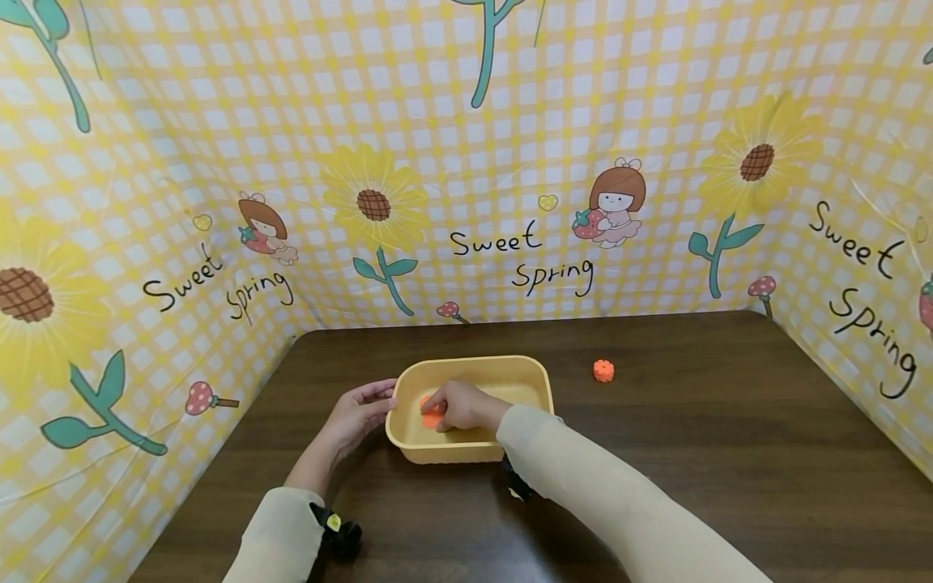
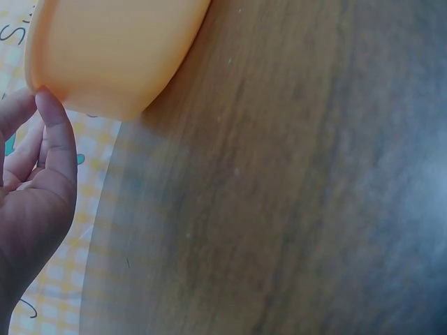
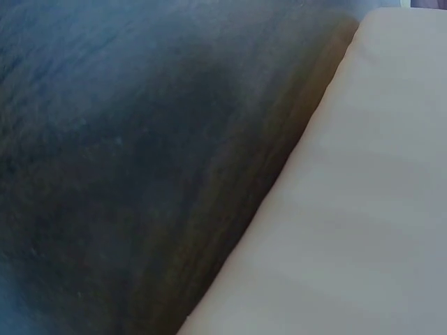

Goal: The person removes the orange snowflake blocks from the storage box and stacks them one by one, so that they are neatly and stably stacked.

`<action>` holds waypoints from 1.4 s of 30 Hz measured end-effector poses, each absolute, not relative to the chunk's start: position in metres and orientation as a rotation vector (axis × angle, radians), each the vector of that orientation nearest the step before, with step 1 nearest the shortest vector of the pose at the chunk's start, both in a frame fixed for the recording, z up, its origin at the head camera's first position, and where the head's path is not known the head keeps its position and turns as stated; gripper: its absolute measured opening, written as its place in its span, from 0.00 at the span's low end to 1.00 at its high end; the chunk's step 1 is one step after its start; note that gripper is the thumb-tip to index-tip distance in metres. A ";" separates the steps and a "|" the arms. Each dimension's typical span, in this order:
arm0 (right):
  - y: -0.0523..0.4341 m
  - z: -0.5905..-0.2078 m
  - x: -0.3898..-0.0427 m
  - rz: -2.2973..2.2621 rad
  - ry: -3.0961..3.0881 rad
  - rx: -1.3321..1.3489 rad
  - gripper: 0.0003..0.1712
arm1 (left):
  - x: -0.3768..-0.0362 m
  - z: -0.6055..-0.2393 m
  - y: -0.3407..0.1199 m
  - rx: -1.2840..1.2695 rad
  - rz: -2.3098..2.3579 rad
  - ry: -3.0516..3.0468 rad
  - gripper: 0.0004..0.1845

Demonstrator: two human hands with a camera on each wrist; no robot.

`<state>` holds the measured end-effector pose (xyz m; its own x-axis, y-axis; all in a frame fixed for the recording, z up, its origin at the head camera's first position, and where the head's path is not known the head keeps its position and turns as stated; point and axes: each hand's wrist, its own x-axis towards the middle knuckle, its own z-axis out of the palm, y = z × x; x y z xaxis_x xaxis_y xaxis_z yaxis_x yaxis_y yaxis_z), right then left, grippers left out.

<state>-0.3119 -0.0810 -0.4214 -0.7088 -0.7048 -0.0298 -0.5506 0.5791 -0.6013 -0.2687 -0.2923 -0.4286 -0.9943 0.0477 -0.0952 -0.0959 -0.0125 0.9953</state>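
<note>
A yellow plastic tub (image 1: 477,368) stands on the dark wooden table, open side up. At its left end my left hand (image 1: 357,417) pinches the rim between thumb and fingers; the left wrist view shows the fingertips (image 2: 47,98) at the tub's corner (image 2: 98,63). My right hand (image 1: 466,406) reaches down inside the tub, toward its left side. Its thumb and index finger are around a bright orange piece (image 1: 430,420) on the tub floor, partly hidden by the hand. In the right wrist view, the tub's pale outer wall (image 3: 335,209) fills the right side and the hand is hidden.
A small orange notched block (image 1: 603,371) lies on the table (image 1: 692,421) to the right of the tub. Yellow checked cloth (image 1: 466,178) with printed flowers hangs behind the table and along both sides. Both forearms wear cream sleeves and wrist cameras.
</note>
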 end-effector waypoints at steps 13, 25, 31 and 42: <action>-0.078 -0.418 -0.311 -0.778 2.556 -1.091 0.16 | -0.270 -0.424 -0.289 -0.062 2.152 2.120 0.26; -0.073 -0.421 -0.316 -0.863 2.516 -1.063 0.15 | -0.270 -0.422 -0.287 -0.069 2.145 2.114 0.26; -0.066 -0.419 -0.318 -1.016 2.458 -1.048 0.14 | -0.272 -0.427 -0.290 -0.056 2.144 2.147 0.25; -0.055 -0.411 -0.317 -1.064 2.427 -1.062 0.20 | -0.268 -0.427 -0.291 -0.068 2.149 2.148 0.28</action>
<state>-0.3175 -0.0549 -0.4110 -0.6879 -0.7251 0.0313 -0.5144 0.4567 -0.7258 -0.2685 -0.2906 -0.4267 -0.9937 0.0411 -0.1038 -0.1038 0.0015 0.9946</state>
